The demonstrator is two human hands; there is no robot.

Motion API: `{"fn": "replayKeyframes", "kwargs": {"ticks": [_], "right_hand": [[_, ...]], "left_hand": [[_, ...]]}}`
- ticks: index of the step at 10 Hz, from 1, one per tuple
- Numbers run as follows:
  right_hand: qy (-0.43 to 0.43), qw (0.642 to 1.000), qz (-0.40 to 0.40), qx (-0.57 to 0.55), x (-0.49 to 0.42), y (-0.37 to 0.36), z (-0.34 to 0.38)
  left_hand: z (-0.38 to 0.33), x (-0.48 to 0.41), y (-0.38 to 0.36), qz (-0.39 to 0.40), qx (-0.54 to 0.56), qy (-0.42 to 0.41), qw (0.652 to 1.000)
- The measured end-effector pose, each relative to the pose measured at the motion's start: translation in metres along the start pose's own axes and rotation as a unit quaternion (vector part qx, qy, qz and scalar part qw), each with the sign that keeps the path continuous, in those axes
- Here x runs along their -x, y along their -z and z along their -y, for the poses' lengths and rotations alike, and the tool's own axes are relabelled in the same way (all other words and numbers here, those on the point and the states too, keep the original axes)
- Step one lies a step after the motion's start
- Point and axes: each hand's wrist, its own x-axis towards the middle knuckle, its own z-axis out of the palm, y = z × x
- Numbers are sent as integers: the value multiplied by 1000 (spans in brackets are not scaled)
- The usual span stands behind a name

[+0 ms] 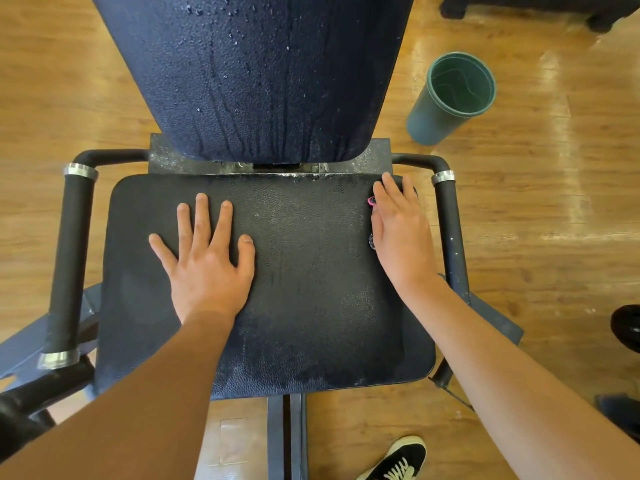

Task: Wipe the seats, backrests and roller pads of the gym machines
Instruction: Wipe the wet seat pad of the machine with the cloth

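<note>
The black padded seat (304,271) of a gym machine fills the middle of the view, its surface damp and speckled. Behind it rises the dark backrest (263,81), covered in water drops and drip streaks. My left hand (207,261) lies flat on the seat's left half with its fingers spread and nothing in it. At the seat's back right corner, my right hand (401,233) presses down on a small dark cloth (371,201) with pink edging. The palm hides most of the cloth.
Black padded handles run along the seat's left (69,258) and right (450,230). A green bucket (446,102) stands on the wooden floor at the back right. My shoe (398,460) is near the seat post, and a black round object (627,327) sits at the right edge.
</note>
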Motion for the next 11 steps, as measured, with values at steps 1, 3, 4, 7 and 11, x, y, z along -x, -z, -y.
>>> {"fn": "replayKeyframes", "kwargs": {"ticks": [1,3,4,7,11], "right_hand": [[-5,1000,-28,-2,-21,-3,0],[-30,999,-15,-6,-27,-2,0],[-11,1000,-2,-4,2,2,2],[6,1000,-1,2,-27,1,-1],[-7,999,9,-32,37,6,7]], "left_hand": [[1,1,-1,-3,-2,-1,1000],[0,0,-1,-4,0,-1,1000],[1,0,-1,-3,0,-1,1000],[1,0,-1,-3,0,0,1000],[1,0,-1,-3,2,0,1000]]}}
